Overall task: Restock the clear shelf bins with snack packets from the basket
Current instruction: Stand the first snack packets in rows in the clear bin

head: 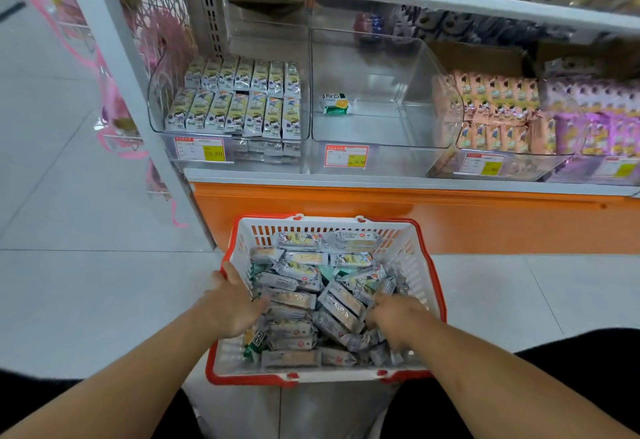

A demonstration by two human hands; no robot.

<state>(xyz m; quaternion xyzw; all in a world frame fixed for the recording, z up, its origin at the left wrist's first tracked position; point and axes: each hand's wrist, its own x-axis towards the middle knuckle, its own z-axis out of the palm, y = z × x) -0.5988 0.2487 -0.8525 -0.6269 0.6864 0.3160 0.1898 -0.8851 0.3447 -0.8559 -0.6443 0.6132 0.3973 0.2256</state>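
A white basket with a red rim (420, 241) sits on the floor in front of the shelf, heaped with silver snack packets (301, 296). Both hands are down among them. My left hand (232, 307) lies at the basket's left wall, its fingers dug under the packets. My right hand (394, 321) is curled into the pile on the right, fingertips hidden. On the shelf, the middle clear bin (408, 58) holds one green-and-white packet (335, 104). The left clear bin (157, 92) is packed with upright silver packets.
To the right stand bins of pink packets (495, 109) and purple packets (595, 116). Price tags (345, 156) hang on the bin fronts. An orange base panel (485, 220) runs below the shelf. A white upright post (138, 92) and pink netting (114, 99) stand left.
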